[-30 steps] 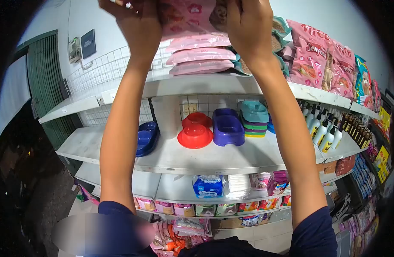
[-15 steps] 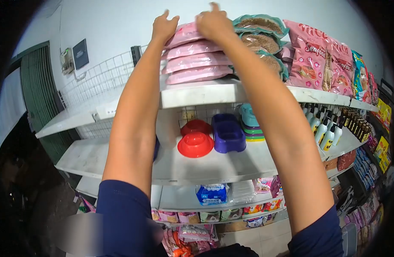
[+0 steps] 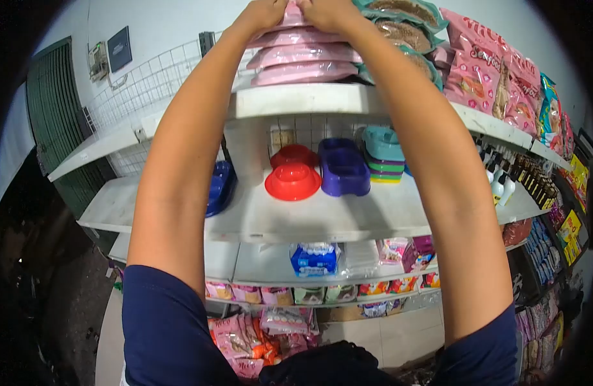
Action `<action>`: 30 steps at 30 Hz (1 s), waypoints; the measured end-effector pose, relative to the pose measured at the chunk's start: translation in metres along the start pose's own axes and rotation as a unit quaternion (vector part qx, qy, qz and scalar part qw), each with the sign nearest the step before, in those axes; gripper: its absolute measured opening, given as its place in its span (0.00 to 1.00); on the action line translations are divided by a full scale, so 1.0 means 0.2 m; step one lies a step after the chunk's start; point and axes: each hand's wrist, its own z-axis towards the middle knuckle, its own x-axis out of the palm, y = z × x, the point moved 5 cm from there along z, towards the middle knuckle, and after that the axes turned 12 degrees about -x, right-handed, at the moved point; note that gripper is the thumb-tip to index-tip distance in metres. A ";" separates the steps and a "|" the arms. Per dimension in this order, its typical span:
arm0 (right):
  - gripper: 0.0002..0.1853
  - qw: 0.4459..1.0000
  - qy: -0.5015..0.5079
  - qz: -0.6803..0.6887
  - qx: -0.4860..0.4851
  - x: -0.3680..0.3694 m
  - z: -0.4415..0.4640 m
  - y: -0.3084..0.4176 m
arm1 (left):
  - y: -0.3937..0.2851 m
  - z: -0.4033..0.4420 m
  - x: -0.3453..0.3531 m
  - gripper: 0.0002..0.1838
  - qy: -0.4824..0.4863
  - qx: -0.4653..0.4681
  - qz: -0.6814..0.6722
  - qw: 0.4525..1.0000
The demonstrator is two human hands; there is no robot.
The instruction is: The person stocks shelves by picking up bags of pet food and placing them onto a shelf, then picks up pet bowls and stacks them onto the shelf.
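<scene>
My left grip (image 3: 265, 14) and my right grip (image 3: 327, 13) sit side by side at the upper edge of the view, both up against the topmost pink bag (image 3: 293, 17), which peaks between them. My fingertips run out of sight there, so I cannot tell whether either grip is closed on the bag or only pressing it. The bag lies on a stack of pink bags (image 3: 304, 55), flat one over another on the white top shelf (image 3: 309, 101). Just right of the stack are teal-edged bags (image 3: 403, 35) with brown pellets showing, also piled flat, and beyond those stand pink Seafood bags (image 3: 471, 80). A wire grid (image 3: 151, 76) runs behind the shelf on the left.

Beneath, between my two forearms, the middle shelf (image 3: 290, 224) carries a red bowl (image 3: 292, 183), a purple double bowl (image 3: 343, 168) beside it and a stack of coloured trays with a teal tray (image 3: 383, 143) on top. A dark blue bowl (image 3: 222, 186) is partly hidden by my left forearm. Lower down, a blue packet (image 3: 313, 261) rests on the next shelf.
</scene>
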 end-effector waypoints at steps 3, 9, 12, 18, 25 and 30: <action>0.20 0.976 -0.180 0.077 -0.096 -0.05 -0.08 0.01 | -0.05 -0.16 -0.12 0.22 -0.111 0.103 -0.036 0.988; 0.17 0.951 -0.194 0.233 -0.063 -0.35 -0.36 0.41 | -0.36 -0.81 -0.48 0.21 0.035 0.004 -0.281 0.959; 0.18 0.887 -0.134 0.441 -0.010 -0.44 -0.54 0.72 | -0.44 -1.17 -0.65 0.19 0.029 -0.029 -0.256 0.966; 0.19 0.725 -0.182 0.664 -0.006 -0.21 -0.89 1.31 | -0.34 -1.97 -0.82 0.21 -0.136 -0.148 -0.323 0.925; 0.20 0.421 0.072 0.904 -0.012 0.32 -1.29 2.10 | -0.11 -2.99 -1.01 0.22 -0.289 -0.389 -0.285 0.827; 0.20 0.247 0.154 0.957 0.018 0.25 -1.45 2.43 | -0.38 -3.25 -1.08 0.24 -0.389 -0.495 -0.140 0.765</action>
